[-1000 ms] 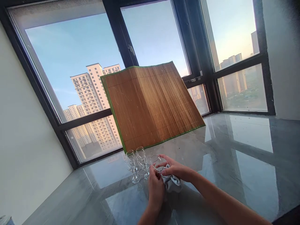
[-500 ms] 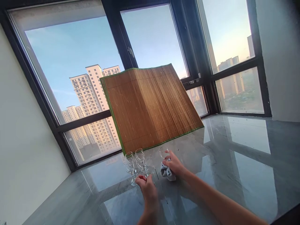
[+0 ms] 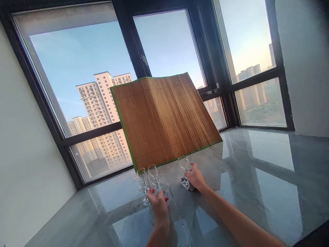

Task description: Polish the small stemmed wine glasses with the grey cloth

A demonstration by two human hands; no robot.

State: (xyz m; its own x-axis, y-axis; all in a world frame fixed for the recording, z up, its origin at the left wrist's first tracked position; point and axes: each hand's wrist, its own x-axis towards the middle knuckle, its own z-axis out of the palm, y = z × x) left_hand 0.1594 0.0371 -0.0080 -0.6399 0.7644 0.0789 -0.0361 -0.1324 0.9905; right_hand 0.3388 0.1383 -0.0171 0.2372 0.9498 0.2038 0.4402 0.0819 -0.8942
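Observation:
Clear stemmed glasses stand in a small group on the grey tiled surface; the left one (image 3: 141, 175) and the one beside it (image 3: 153, 172) show best, the others partly covered by my left hand (image 3: 158, 204). That hand is at the near side of the group, fingers bent but apart, with no firm hold visible. To the right, my right hand (image 3: 196, 178) has its fingers closed around another stemmed glass (image 3: 183, 163). A crumpled grey cloth (image 3: 187, 182) lies under this hand, hiding the glass's lower part.
A brown bamboo mat (image 3: 164, 120) with green edging leans against the window frame (image 3: 128, 37) behind the glasses. The glossy tiled surface (image 3: 244, 206) reaches to the windows. A white wall (image 3: 23, 137) rises at left.
My right hand, with the glass and cloth, has moved slightly right and farther away. My left hand has shifted a little left and up, and its fingers look more spread.

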